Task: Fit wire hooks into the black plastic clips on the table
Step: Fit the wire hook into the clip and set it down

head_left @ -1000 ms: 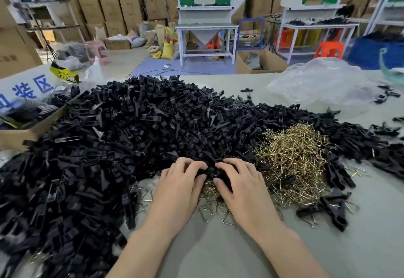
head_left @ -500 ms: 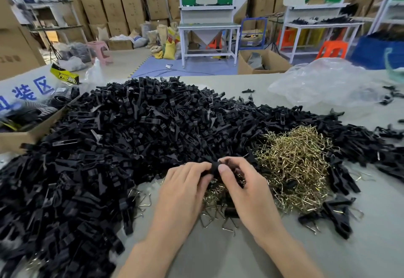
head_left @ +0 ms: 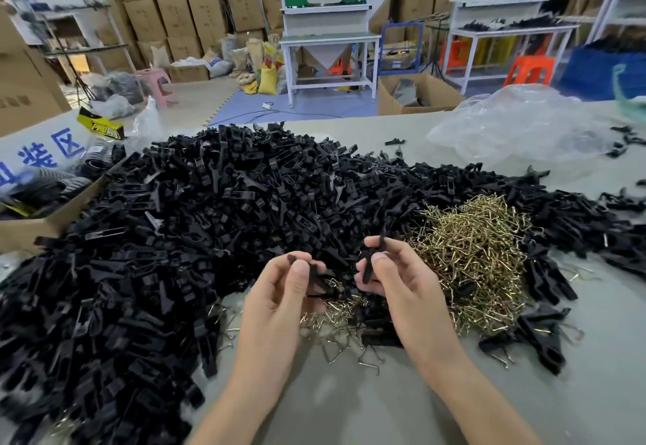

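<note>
Now left hand [head_left: 279,299] and right hand [head_left: 407,282] pinch clips [head_left: 367,264].

A factory workroom. Far past the fingers [head_left: 300,271], behind the heap of black clips [head_left: 181,220], stand tall cardboard boxes [head_left: 167,7] and white work tables [head_left: 330,39].

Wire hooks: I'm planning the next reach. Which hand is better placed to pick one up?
Probably the right. The right hand, pinching a clip, is beside the pile of wire hooks. The left hand, holding a second clip, is farther off, by the black heap.
</note>
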